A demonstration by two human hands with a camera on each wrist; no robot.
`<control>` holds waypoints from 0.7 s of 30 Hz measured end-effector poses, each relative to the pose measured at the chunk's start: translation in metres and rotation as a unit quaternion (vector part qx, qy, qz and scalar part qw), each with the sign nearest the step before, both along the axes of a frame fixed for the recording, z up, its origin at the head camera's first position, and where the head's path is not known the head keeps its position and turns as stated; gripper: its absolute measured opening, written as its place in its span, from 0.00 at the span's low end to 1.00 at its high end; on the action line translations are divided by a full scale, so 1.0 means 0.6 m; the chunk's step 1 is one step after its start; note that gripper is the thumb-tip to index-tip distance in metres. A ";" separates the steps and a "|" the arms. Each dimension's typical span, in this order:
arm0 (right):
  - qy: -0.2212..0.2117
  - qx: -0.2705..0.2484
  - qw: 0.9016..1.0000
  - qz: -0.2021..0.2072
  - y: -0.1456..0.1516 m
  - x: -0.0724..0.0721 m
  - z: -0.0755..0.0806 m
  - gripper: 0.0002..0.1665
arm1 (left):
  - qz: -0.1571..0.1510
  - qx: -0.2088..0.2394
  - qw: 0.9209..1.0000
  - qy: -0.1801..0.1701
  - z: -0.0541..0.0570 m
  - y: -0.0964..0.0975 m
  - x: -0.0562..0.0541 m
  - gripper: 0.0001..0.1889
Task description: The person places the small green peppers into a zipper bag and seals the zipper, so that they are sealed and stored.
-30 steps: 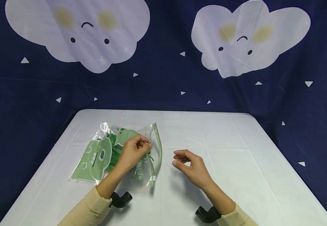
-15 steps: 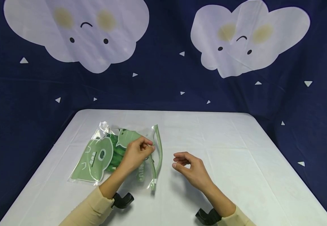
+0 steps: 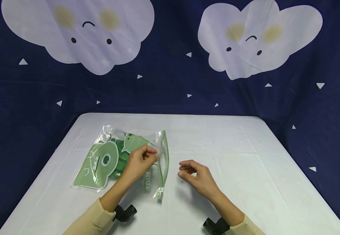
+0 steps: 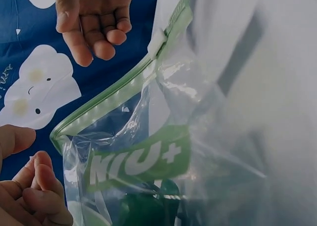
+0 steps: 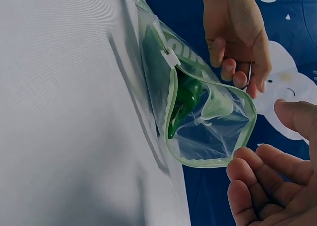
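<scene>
A clear zip bag (image 3: pixel 162 147) with a pale green rim and green cartoon prints lies left of the middle of the table. Its mouth gapes toward the right, and a white slider (image 5: pixel 170 59) sits on the zip. Inside shows a glossy dark green item (image 5: pixel 185 97). Over the bag, near its mouth, hovers my left hand (image 3: pixel 140 161), fingers loosely curled, with a gap between thumb and fingertips in the left wrist view. My right hand (image 3: pixel 197 178) is held above the table right of the mouth, fingers relaxed around nothing.
A white cloth covers the table (image 3: pixel 231 140). Behind it hangs a navy curtain (image 3: pixel 170 85) with clouds and small triangles. Black wrist cameras (image 3: pixel 125 213) are strapped to both wrists.
The bag's mouth has narrowed and its zip edges lie closer together in the head view. My left hand has shifted slightly; the right hand has dropped a little.
</scene>
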State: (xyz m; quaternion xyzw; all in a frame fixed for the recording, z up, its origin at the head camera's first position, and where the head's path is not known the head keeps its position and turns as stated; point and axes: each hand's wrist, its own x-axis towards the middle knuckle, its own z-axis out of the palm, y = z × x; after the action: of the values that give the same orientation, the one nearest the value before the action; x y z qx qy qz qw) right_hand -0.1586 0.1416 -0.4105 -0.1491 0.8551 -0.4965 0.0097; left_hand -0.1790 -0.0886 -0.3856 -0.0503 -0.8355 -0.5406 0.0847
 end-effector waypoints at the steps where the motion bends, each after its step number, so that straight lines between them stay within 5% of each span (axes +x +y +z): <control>1: 0.000 0.002 1.000 0.003 0.000 0.000 -0.001 0.18 | 0.001 0.006 1.000 -0.002 -0.002 -0.003 0.004 0.05; 11: -0.004 0.018 1.000 0.021 -0.005 -0.001 -0.006 0.20 | -0.032 0.103 0.992 -0.067 -0.016 -0.032 0.053 0.07; 21: -0.015 0.031 0.999 0.027 -0.011 -0.003 -0.015 0.20 | -0.036 0.218 0.962 -0.163 -0.032 -0.032 0.099 0.16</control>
State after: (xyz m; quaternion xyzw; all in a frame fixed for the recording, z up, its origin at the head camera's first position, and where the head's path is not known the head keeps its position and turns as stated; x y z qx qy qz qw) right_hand -0.1601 0.1347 -0.4194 -0.1641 0.8653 -0.4718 0.0408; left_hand -0.1196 -0.1080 -0.4045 0.0279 -0.6976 -0.7132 -0.0633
